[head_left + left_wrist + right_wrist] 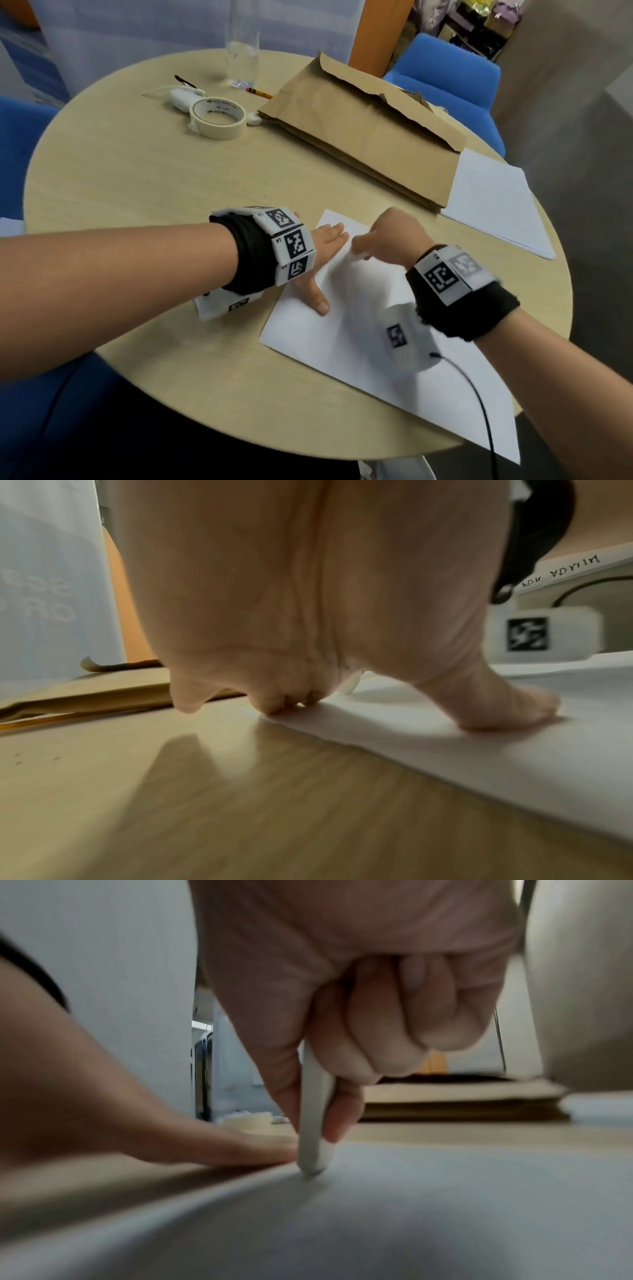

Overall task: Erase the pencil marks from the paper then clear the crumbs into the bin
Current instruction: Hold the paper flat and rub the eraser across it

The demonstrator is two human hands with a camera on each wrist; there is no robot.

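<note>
A white sheet of paper lies on the round wooden table near its front edge. My left hand lies flat on the sheet's left edge, fingers straight and thumb spread, pressing it down. My right hand pinches a slim white eraser between thumb and forefinger. The eraser's tip touches the paper just beside the left fingertips. No pencil marks or crumbs are plain on the blurred sheet. No bin is in view.
A brown paper envelope lies at the back right, over a stack of white sheets. A roll of masking tape, a white device, a pencil and a clear bottle stand at the back. Blue chairs surround the table.
</note>
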